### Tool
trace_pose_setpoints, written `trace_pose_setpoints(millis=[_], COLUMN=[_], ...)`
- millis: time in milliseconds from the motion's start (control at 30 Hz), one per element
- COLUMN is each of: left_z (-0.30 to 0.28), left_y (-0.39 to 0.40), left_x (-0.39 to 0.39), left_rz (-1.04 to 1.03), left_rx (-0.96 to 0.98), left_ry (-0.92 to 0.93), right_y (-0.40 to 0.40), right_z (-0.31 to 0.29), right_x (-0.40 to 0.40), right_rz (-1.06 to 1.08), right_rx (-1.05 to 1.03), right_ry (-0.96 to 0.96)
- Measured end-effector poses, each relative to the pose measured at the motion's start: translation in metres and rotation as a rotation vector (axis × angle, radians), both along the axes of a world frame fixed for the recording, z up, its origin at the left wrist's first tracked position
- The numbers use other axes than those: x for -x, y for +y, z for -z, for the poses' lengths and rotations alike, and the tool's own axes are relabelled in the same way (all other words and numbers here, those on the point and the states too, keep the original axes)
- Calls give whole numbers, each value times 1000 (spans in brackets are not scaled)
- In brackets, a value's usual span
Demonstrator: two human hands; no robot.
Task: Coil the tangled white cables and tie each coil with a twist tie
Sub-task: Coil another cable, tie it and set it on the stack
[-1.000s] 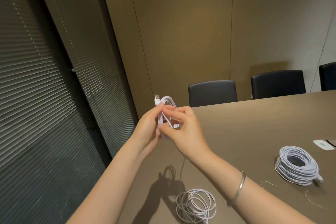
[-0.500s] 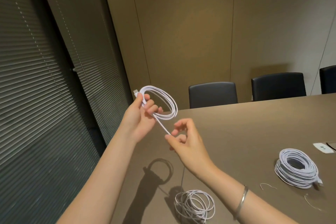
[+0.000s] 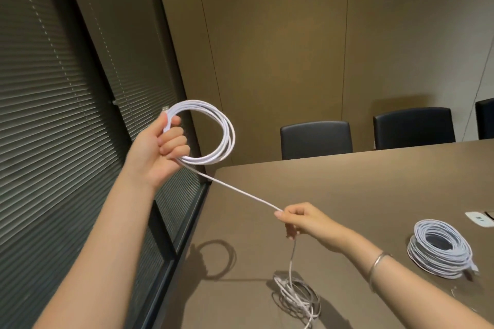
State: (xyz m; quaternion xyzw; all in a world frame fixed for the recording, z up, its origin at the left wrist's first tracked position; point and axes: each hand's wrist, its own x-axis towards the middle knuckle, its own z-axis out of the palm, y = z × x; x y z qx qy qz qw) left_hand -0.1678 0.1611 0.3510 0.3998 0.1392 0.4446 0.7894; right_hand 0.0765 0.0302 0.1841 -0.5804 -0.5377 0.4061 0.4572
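From the head camera, the left hand (image 3: 157, 151) is raised above the table's left edge, its fingers curled tight around a round coil (image 3: 213, 132) of white cable, with the plug end sticking up past the thumb. A taut strand (image 3: 235, 189) of the same cable runs down and right from that fist to the right hand (image 3: 300, 220), which pinches it between thumb and fingertips, the other fingers curled under. Below the right hand the cable drops to a loose heap (image 3: 296, 299) lying on the near part of the brown table (image 3: 374, 181). Well to the right, a finished wound bundle (image 3: 441, 248) rests on the table. A bracelet (image 3: 377, 266) circles the right wrist. Dark chairs (image 3: 315, 139) stand at the far side.
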Motion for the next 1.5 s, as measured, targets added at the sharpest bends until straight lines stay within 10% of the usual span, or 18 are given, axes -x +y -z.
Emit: trace_pose_setpoints(millis=[467, 967, 1500], left_z=[15, 62, 67], left_y=[2, -37, -46], left_x=[5, -58, -61], left_rz=[-110, -171, 5], left_rx=[-334, -550, -75], left_ry=[381, 644, 375], right_y=[21, 19, 11], right_z=[-53, -99, -96], right_x=[-7, 79, 51], right_rz=[511, 253, 348], right_rx=[-121, -354, -305], right_ry=[328, 418, 561])
